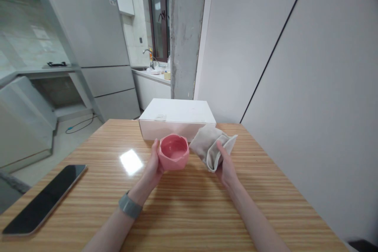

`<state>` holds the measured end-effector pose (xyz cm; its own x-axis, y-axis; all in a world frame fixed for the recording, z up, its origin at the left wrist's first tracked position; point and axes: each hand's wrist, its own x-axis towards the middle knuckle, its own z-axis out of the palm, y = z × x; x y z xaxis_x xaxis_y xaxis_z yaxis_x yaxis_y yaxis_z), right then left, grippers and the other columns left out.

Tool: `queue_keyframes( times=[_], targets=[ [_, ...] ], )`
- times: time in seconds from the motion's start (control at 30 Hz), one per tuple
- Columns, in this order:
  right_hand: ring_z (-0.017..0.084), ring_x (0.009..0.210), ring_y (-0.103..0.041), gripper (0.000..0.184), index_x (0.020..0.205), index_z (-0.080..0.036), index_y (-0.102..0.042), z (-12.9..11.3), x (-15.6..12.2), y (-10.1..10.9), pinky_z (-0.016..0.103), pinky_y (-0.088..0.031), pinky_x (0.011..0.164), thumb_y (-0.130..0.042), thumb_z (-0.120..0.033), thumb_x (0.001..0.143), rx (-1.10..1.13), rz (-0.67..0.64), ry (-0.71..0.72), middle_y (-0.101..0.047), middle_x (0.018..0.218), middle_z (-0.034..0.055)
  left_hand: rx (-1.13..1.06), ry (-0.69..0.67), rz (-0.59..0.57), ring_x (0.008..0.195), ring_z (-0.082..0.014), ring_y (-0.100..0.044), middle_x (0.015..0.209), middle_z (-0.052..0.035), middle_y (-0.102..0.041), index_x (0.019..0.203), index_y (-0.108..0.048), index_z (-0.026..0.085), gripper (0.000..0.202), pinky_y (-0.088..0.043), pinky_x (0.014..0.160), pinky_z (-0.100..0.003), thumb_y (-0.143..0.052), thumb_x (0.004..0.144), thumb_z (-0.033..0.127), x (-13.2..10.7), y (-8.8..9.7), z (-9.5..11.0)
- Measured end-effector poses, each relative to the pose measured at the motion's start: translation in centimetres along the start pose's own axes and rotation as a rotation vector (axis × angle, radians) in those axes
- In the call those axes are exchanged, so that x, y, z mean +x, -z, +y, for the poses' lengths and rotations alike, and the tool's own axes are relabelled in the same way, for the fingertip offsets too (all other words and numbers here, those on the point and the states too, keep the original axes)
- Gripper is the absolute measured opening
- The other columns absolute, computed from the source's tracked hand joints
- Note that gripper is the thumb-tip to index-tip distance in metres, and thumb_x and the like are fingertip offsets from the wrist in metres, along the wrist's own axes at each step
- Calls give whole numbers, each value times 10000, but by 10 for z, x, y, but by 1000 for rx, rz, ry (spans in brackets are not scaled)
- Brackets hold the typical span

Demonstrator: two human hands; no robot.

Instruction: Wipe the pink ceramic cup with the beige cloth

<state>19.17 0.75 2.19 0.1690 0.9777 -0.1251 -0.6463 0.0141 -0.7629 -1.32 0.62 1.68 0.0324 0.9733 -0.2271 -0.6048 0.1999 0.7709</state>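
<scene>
A pink faceted bowl (pixel 174 161), perhaps an ashtray with notches in its rim, is held above the table by my left hand (pixel 154 163). The hand grips its left side, thumb up near the rim and the other fingers mostly hidden beneath. Its opening faces up toward me, and I see nothing inside. To the right, my right hand (pixel 226 165) is closed on a folded light grey cloth (pixel 206 141), thumb pressed on top. A small gap separates the cloth from the bowl. A grey band circles my left wrist.
Behind both hands a white box (pixel 178 111) lies on the wood-grain table (pixel 189 220). A dark-screened phone (pixel 44 201) rests at the table's left edge. A white wall (pixel 310 86) borders the right side; a fridge (pixel 103 27) stands beyond at left.
</scene>
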Motion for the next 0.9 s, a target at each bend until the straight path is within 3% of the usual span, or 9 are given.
queue_keyframes(
  times=[0.13,0.37,0.5,0.6,0.73,0.9],
  targets=[
    [201,960,-664,406,1035,-243,-638,18,-3,2,292,-555,788,-752,-409,681,-122,-87,71,-704,1066,-7,13,142,-119,976,-259,-662,1072,-96,-708,1195,-611,159,559,-535,785,-324,-467,849,573,-9,-6,-5],
    [231,784,-697,437,943,-177,-704,18,-16,0,291,-556,620,-659,-549,720,-243,-392,-235,-742,830,50,41,261,-276,931,-241,-667,1042,-94,-718,1109,-660,139,476,-499,814,-313,-542,833,509,-13,-4,-14],
    [229,750,-700,392,803,-188,-716,16,-19,-6,297,-559,630,-633,-563,727,-271,-428,-327,-731,700,43,42,306,-286,912,-224,-664,1001,-95,-727,993,-694,116,407,-477,844,-299,-569,831,468,-11,-2,-19],
    [226,790,-699,352,757,-203,-703,21,-20,-11,295,-562,675,-626,-546,730,-230,-376,-274,-730,704,28,29,289,-242,889,-217,-668,975,-83,-733,958,-695,132,372,-481,832,-292,-583,823,460,-9,-2,-25],
    [217,944,-668,323,855,-198,-688,29,-19,-14,316,-531,836,-653,-493,728,-199,-306,-124,-736,855,20,2,230,-176,919,-221,-670,981,-83,-734,973,-686,132,375,-488,860,-292,-595,813,458,-4,-4,-27],
    [208,1060,-610,321,869,-228,-669,44,-26,-13,328,-472,945,-674,-507,711,-339,-159,115,-719,866,10,-11,179,-116,974,-219,-664,1044,-78,-720,1079,-657,147,447,-503,872,-295,-563,821,499,-4,-8,-24]
  ],
)
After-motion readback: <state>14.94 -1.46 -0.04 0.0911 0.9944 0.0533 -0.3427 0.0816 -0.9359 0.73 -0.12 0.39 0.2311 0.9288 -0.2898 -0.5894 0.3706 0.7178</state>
